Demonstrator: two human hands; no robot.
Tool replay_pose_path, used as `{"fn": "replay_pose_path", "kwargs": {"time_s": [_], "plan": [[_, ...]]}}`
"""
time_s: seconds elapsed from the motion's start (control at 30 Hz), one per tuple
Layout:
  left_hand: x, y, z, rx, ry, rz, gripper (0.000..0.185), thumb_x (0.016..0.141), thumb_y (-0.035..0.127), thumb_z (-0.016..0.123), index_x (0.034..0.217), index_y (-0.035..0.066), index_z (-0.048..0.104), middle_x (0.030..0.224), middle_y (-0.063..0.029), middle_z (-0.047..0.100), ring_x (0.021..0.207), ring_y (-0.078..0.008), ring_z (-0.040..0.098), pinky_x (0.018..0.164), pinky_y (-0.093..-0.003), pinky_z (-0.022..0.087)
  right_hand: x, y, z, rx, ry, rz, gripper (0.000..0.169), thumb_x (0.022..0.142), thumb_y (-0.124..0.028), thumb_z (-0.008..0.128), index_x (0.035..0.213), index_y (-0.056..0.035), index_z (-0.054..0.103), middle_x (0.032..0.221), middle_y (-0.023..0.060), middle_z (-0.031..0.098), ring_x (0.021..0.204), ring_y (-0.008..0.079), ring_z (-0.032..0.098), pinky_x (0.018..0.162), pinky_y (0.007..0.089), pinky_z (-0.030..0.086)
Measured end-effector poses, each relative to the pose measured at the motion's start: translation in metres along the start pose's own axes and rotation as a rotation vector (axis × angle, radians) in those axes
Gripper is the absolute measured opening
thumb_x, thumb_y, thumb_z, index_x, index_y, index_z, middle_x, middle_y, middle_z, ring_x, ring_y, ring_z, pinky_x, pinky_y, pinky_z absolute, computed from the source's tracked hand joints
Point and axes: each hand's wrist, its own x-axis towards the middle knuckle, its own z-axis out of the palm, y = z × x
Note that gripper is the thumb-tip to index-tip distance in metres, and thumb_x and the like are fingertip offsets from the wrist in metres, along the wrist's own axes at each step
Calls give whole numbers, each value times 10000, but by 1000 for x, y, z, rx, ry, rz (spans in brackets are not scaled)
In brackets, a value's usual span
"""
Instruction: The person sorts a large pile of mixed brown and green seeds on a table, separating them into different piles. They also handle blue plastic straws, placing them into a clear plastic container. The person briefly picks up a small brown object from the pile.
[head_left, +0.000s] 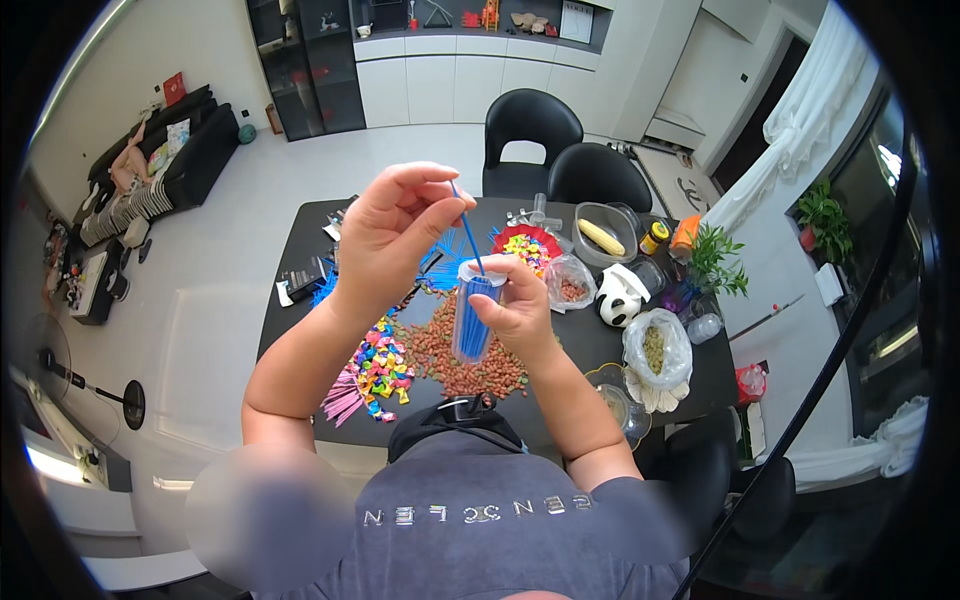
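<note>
Between thumb and index finger, my left hand (397, 225) pinches the top end of a thin blue stick (469, 234). The stick slants down, its lower end at the mouth of a clear plastic tube (459, 341). Grasped near its rim by my right hand (514, 300), the tube is nearly upright and packed with blue sticks (474, 319). Below the hands, reddish-brown and green pellets (427, 341) are spread on the dark table (300, 240). More loose blue sticks (446, 262) lie beyond the tube.
Colourful wrapped candies (386, 364) and pink sticks (343, 397) lie left of the pellets. Along the right are a red candy dish (555, 244), a container (628, 238) with corn, a panda-shaped item (621, 296) and a bag (679, 337) of greenish pellets. Black chairs (532, 124) stand behind.
</note>
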Motion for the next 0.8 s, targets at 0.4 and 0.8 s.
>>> {"fn": "replay_pose_path", "kwargs": {"time_s": [0.4, 0.8], "plan": [[-10, 19, -1, 61, -146, -336, 187, 862, 15, 614, 1040, -8, 564, 873, -64, 626, 824, -102, 613, 754, -226, 500, -6, -24, 20, 213, -33, 27, 392, 820, -277, 702, 1096, -55, 534, 949, 95, 620, 846, 165, 619, 737, 307, 521], [-9, 18, -2, -82, -283, -545, 104, 822, 111, 687, 818, 17, 643, 875, -40, 583, 813, -81, 543, 702, -226, 453, -11, -30, 20, 535, -91, 126, 353, 850, -247, 659, 1133, -85, 523, 964, 102, 620, 832, 183, 640, 725, 305, 548]]}}
